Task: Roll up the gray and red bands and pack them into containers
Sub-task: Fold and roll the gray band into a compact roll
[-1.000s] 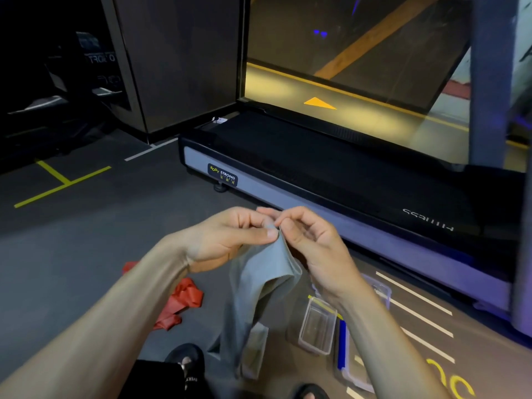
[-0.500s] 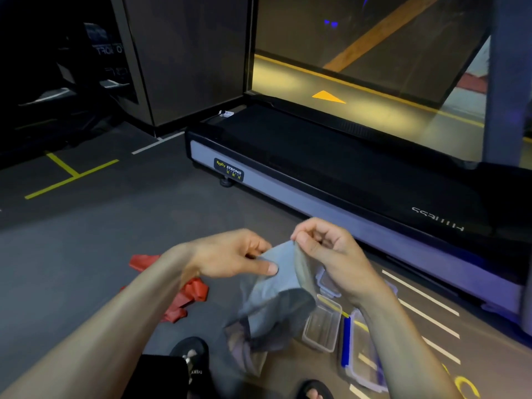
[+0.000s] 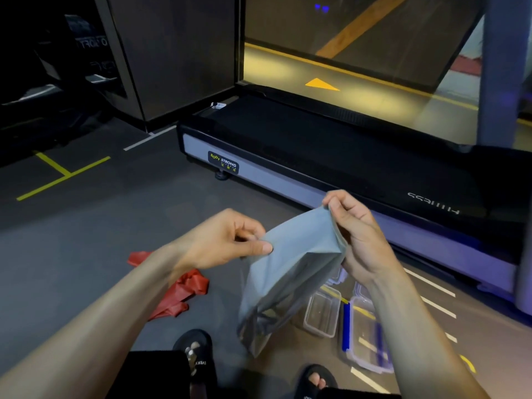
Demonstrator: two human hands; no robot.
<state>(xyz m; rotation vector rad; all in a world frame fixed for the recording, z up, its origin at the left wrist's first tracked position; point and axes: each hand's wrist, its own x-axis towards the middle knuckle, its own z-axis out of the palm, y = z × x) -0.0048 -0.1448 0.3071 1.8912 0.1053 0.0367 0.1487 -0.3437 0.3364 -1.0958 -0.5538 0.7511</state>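
I hold the gray band [image 3: 290, 272] up above the floor, spread wide between both hands. My left hand [image 3: 227, 240] pinches its left top corner. My right hand [image 3: 354, 234] pinches the right top corner, a little higher. The band's lower end hangs loosely folded near my feet. The red band [image 3: 184, 289] lies crumpled on the floor, partly hidden by my left forearm. A small clear container [image 3: 321, 315] sits open on the floor under my right wrist. A larger clear container with blue clips [image 3: 364, 341] sits right of it.
A treadmill [image 3: 331, 156] runs across the floor just beyond my hands. My two sandalled feet [image 3: 195, 355] are at the bottom edge. Yellow and white floor lines mark the gray floor. A dark pillar [image 3: 172, 56] stands at the back left.
My hands have moved apart, spreading the gray band's top edge from a bunched pinch into a wide sheet. The right hand has risen slightly.
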